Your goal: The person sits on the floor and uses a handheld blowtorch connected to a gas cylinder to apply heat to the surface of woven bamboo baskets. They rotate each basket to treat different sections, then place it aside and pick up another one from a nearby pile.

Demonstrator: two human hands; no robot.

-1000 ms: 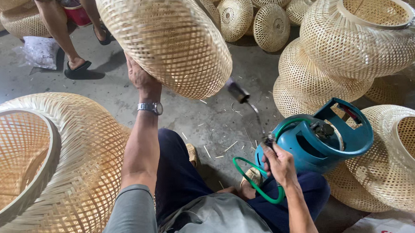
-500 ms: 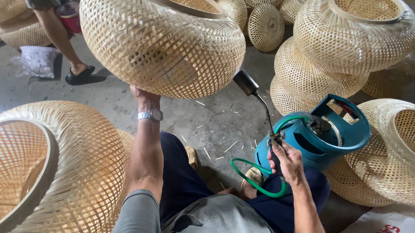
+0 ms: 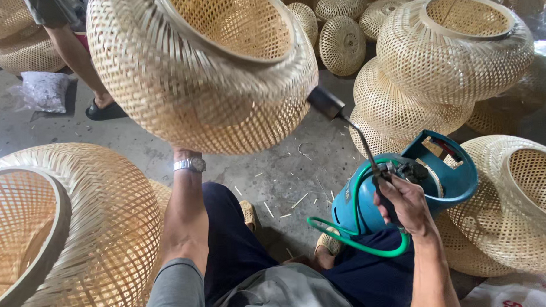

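My left hand (image 3: 185,154) holds up a large woven bamboo lampshade (image 3: 203,71) from beneath; the hand is mostly hidden behind it, with a watch on the wrist. The shade is tilted so its open ring faces up and toward me. My right hand (image 3: 403,202) grips the handle of a gas torch (image 3: 344,121), whose dark nozzle sits right at the shade's lower right side. A green hose (image 3: 355,244) loops from the torch to a blue gas cylinder (image 3: 407,188) standing by my right knee.
A big woven shade (image 3: 70,227) lies at my left. Several more shades (image 3: 451,50) are stacked at right and behind. Another person's leg in a sandal (image 3: 86,75) stands at upper left near a plastic bag (image 3: 41,92). Bamboo slivers litter the concrete floor (image 3: 286,177).
The lampshade has been rotated and tipped so its opening now faces up. My right hand has raised the torch, bringing its nozzle up to the shade's side.
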